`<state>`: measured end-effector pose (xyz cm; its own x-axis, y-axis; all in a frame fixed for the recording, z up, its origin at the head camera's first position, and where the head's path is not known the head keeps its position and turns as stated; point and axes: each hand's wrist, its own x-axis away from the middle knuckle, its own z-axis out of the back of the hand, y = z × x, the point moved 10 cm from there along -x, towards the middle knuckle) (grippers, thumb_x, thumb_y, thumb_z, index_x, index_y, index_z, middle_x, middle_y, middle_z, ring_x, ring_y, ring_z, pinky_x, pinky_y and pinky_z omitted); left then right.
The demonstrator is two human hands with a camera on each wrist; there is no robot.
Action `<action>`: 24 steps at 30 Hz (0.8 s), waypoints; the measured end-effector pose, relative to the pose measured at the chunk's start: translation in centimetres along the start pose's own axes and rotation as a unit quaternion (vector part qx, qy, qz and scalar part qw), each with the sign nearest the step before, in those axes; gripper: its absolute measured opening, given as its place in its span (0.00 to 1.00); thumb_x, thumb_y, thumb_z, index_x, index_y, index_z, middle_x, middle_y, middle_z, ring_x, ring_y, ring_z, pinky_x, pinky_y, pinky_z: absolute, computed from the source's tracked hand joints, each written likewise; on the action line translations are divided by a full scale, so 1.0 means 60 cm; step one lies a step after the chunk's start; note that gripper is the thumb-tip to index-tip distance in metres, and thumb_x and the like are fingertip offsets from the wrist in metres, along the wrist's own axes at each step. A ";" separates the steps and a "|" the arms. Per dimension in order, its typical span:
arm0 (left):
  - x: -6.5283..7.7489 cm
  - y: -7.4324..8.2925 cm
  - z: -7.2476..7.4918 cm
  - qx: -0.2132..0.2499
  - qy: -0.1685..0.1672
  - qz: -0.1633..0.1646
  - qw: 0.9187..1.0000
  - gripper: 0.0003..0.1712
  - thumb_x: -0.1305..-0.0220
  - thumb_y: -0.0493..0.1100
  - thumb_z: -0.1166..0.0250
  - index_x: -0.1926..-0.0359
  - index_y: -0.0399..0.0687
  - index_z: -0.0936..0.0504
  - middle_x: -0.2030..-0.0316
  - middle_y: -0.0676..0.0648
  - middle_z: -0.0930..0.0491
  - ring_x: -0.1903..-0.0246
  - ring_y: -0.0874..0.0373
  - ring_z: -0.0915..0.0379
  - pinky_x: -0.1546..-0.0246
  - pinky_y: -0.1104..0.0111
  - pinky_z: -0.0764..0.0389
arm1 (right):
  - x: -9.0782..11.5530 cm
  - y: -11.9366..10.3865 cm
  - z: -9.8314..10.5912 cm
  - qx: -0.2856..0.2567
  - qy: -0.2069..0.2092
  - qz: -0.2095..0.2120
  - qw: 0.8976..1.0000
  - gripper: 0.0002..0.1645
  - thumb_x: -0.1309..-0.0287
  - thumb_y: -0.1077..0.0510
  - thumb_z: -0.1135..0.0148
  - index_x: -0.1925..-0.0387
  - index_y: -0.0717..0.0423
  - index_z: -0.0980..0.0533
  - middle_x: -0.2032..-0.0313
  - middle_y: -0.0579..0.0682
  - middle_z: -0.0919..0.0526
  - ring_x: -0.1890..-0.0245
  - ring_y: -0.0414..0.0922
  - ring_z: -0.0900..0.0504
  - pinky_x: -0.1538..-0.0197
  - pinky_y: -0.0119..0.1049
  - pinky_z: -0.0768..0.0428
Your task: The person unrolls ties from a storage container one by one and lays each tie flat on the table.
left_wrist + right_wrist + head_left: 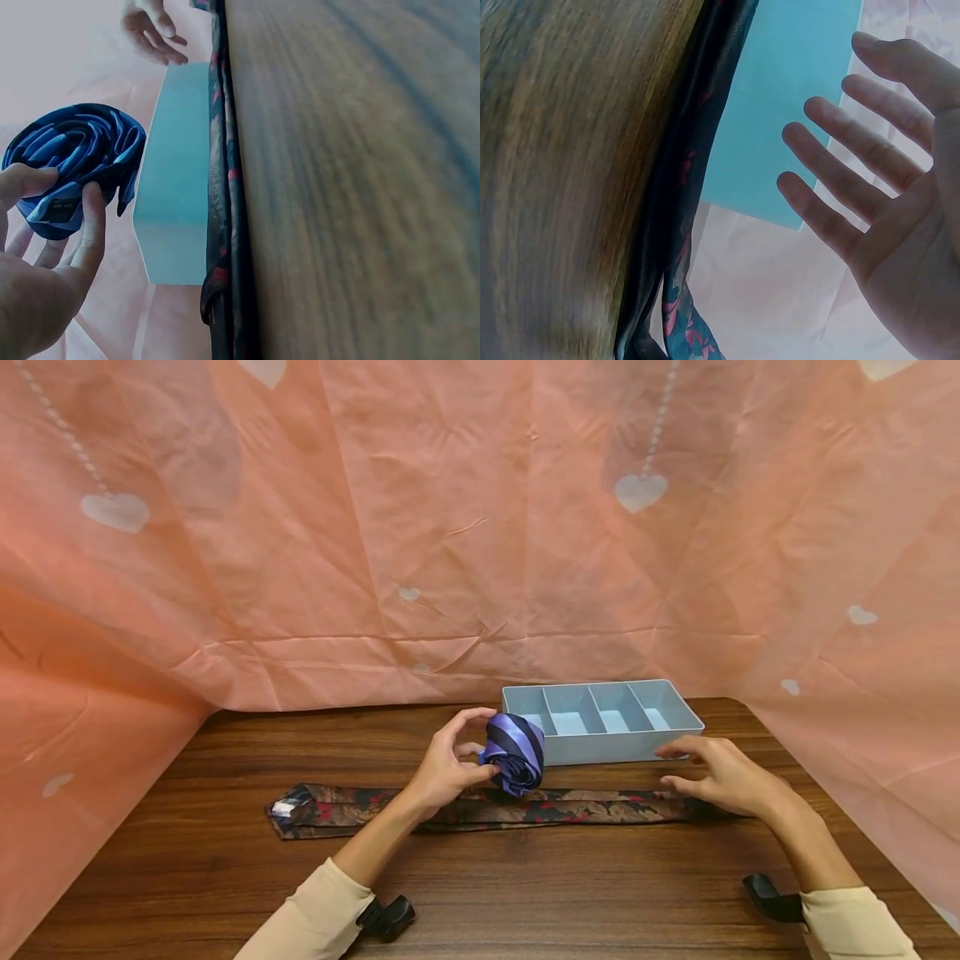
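A: Starting nearest, in the middle of what?

B: Prob mid-handling: pinching rolled tie [516, 752] in L hand [442, 772], w/ thumb & fingertips gripping the coil, up off wood table [555, 893], above flat tie [592, 807], just in front of L end of blue box [615, 748]. Holding nothing in R hand [723, 772], w/ fingers apart & loosely bent, near R front of box; touching or not, can't tell

A: Calling for what next?

B: Prob a firm but light L pinch, enough to stop coil slipping loose w/o crushing it; also, at a guess, keeping R hand ready to steady tie or box

A: Counts, near to far?

B: 2 cream sleeves [315, 910], 2 blk wrist mounts [386, 918], 2 hands, 2 ties (1 rolled & striped, 1 flat & floral), 1 box w/ 3 dividers & 4 compartments, then pink cloth [465, 527] behind; can't count its hearts reliably, w/ some cut off
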<state>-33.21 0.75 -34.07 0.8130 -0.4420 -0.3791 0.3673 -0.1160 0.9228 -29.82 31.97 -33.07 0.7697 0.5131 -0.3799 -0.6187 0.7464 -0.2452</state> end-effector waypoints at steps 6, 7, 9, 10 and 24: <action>0.013 -0.003 0.004 -0.005 -0.006 0.005 1.000 0.42 0.47 0.19 0.32 0.30 0.34 0.32 0.42 0.34 0.31 0.62 0.54 0.18 0.64 0.69 0.15 | 0.000 -0.001 0.000 -0.002 0.000 0.004 1.000 0.22 0.49 0.62 0.20 0.51 0.61 0.16 0.55 0.51 0.11 0.56 0.53 0.14 0.56 0.50 0.14; 0.015 -0.004 0.006 -0.005 -0.007 0.008 1.000 0.42 0.47 0.19 0.32 0.30 0.34 0.32 0.42 0.34 0.31 0.62 0.55 0.18 0.65 0.69 0.15 | 0.000 -0.002 0.000 -0.003 0.000 0.004 1.000 0.22 0.49 0.62 0.20 0.51 0.61 0.16 0.55 0.51 0.11 0.56 0.54 0.14 0.56 0.51 0.14; 0.021 -0.006 0.009 -0.006 -0.009 0.015 1.000 0.42 0.47 0.19 0.32 0.30 0.34 0.33 0.41 0.33 0.33 0.62 0.55 0.17 0.66 0.70 0.15 | -0.001 -0.002 -0.001 -0.006 -0.002 0.003 1.000 0.22 0.49 0.62 0.20 0.51 0.61 0.16 0.55 0.51 0.11 0.56 0.54 0.14 0.56 0.52 0.14; 0.024 -0.007 0.010 -0.007 -0.010 0.018 1.000 0.42 0.46 0.19 0.32 0.30 0.34 0.33 0.41 0.33 0.33 0.62 0.55 0.17 0.65 0.70 0.15 | -0.001 -0.002 -0.001 -0.006 -0.003 0.002 1.000 0.22 0.49 0.62 0.20 0.51 0.61 0.16 0.55 0.51 0.11 0.56 0.54 0.14 0.55 0.52 0.14; 0.041 -0.009 0.014 -0.021 -0.027 0.041 0.999 0.45 0.48 0.18 0.32 0.28 0.32 0.34 0.39 0.32 0.34 0.62 0.54 0.18 0.62 0.69 0.14 | -0.002 -0.004 -0.003 -0.012 -0.011 -0.007 1.000 0.22 0.47 0.62 0.21 0.50 0.62 0.16 0.54 0.53 0.12 0.55 0.56 0.14 0.55 0.53 0.15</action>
<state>-31.78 -1.00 -35.46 0.8157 -0.4961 -0.2975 0.3201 -0.0413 0.9465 -29.81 31.65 -33.15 0.7812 0.5122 -0.3569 -0.6113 0.7435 -0.2711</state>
